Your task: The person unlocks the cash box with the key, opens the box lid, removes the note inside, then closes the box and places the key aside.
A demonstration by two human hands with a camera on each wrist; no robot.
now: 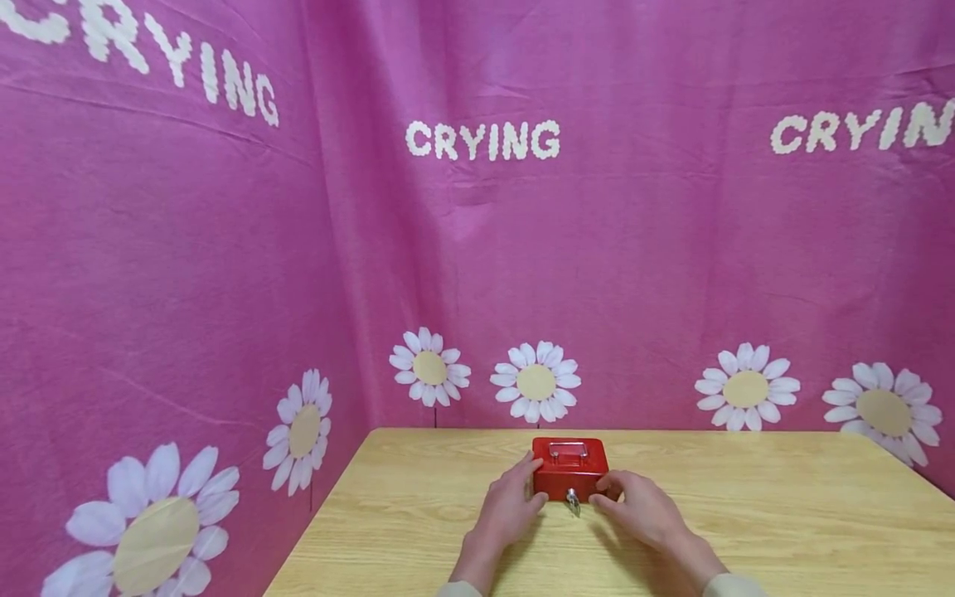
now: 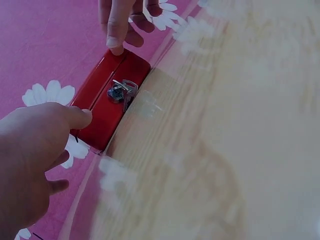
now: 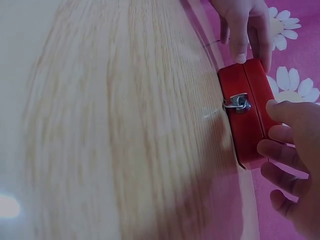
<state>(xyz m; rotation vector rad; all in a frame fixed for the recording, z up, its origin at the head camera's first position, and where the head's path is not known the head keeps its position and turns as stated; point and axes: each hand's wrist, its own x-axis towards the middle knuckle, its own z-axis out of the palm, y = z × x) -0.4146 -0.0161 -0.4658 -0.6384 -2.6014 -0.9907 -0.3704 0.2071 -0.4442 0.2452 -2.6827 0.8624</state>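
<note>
Grasping opposite ends with curled fingers [image 3: 282, 151] of left hand [image 1: 507, 504] and right hand [image 1: 647, 507]; past keys [image 1: 573, 503] at the front lock [image 2: 115, 93], seems to be steadying the red box [image 1: 555, 483] near the far edge of the table [image 1: 806, 514]. Likely calls next for freeing one hand toward the keys.

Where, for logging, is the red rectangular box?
Head view, lower right of centre: the box sits on the pale wooden table between left hand and right hand.

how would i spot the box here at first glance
Find the wooden table before the pink curtain. Near its far edge, between the left hand and the right hand, sits the box. It alone is bright red, with a metal handle on top and keys at its front lock.
</note>
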